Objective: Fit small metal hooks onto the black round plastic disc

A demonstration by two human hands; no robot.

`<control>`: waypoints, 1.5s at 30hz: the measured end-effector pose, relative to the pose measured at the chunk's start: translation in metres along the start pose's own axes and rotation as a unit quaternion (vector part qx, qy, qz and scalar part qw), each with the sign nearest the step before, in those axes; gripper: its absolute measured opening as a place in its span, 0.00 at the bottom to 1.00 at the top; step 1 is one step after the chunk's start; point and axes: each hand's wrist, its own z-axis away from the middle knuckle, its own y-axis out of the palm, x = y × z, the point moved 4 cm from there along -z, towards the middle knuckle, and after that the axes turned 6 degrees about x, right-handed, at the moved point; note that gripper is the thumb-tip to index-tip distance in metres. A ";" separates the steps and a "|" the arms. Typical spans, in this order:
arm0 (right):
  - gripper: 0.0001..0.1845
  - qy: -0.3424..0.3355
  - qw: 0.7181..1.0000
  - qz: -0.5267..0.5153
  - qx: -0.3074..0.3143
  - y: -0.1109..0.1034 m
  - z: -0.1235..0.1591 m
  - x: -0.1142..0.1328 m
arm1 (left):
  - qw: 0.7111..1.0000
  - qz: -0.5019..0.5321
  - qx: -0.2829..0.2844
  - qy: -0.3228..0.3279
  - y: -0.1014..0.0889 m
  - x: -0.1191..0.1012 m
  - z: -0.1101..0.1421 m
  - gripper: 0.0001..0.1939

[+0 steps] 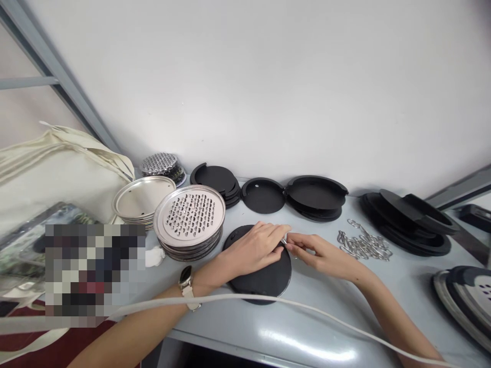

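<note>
Two bare hands are listed first. The left hand (pixel 259 248) is laid palm down across the black disc (pixel 257 281); whether the rim is clasped by its fingertips cannot be told. By the right hand (pixel 312 253), a small metal piece (pixel 283 241) is pinched between thumb and fingers at the disc's right edge. Black disc: placed on the grey surface (pixel 310 289), beneath the left hand; judged light, stiff, smooth and not readily broken; best steadied by a spread palm or taken by the rim. Metal piece: judged light, hard, slick and easily dropped; best held in a fingertip pinch. Metal clips (pixel 364 245): heaped loosely to the right; tangling is to be expected. Perforated metal plate (pixel 192 214): stacked to the left; judged rigid, its raised teeth probably sharp; best lifted by the plain rim.
</note>
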 end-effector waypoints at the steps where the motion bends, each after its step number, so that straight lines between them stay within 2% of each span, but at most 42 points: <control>1: 0.18 0.001 1.000 0.000 -0.001 0.000 0.000 0.000 | 1.000 0.001 -0.002 0.000 0.000 0.000 0.000 0.16; 8: 0.21 0.003 1.000 -0.002 -0.014 -0.001 0.001 0.005 | 1.000 0.004 0.001 0.001 -0.002 0.000 0.000 0.15; 17: 0.20 -0.002 1.000 0.002 -0.002 0.002 0.000 0.006 | 1.000 0.006 0.006 0.008 -0.001 0.000 -0.001 0.11; 31: 0.18 0.002 1.000 0.021 -0.017 -0.001 0.002 0.008 | 1.000 0.021 0.005 0.006 0.000 0.002 0.000 0.11; 45: 0.16 0.004 0.999 0.041 -0.004 0.002 0.002 0.007 | 0.999 0.040 0.007 0.009 0.002 0.003 -0.001 0.11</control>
